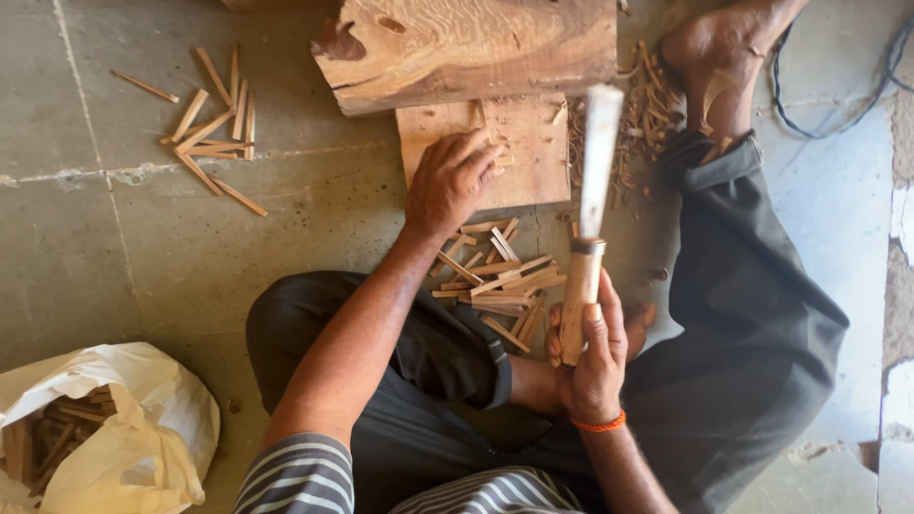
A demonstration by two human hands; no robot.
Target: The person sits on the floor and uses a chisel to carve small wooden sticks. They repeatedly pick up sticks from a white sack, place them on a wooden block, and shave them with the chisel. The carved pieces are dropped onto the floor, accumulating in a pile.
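A concrete floor (114, 247) lay under a person who sat cross-legged in dark trousers (752, 324). A thick timber block (466, 48) lay across the top of the view, and a flat wooden board (528, 152) lay just in front of it, partly tucked beneath its near edge. At the lower left a white plastic bag (143, 428) gaped open with cut sticks inside. One scatter of split sticks (214, 124) lay well apart on the floor at upper left; a second pile of split sticks (495, 286) lay between the board and the person's shins. Shavings (638, 114) littered the floor right of the board, near a bare foot (719, 57).

The right hand (595, 366) was clenched around the wooden handle of a broad-bladed knife (590, 219), held upright, its long axis running away from the body, the blade blurred above the board's right edge. The left hand (452, 181) rested palm down on the board, fingers curled over a small wood piece (497, 162); whether it was actually pinched could not be told. That piece lay ahead and left of the blade, under the left hand, which was much the nearer to it.
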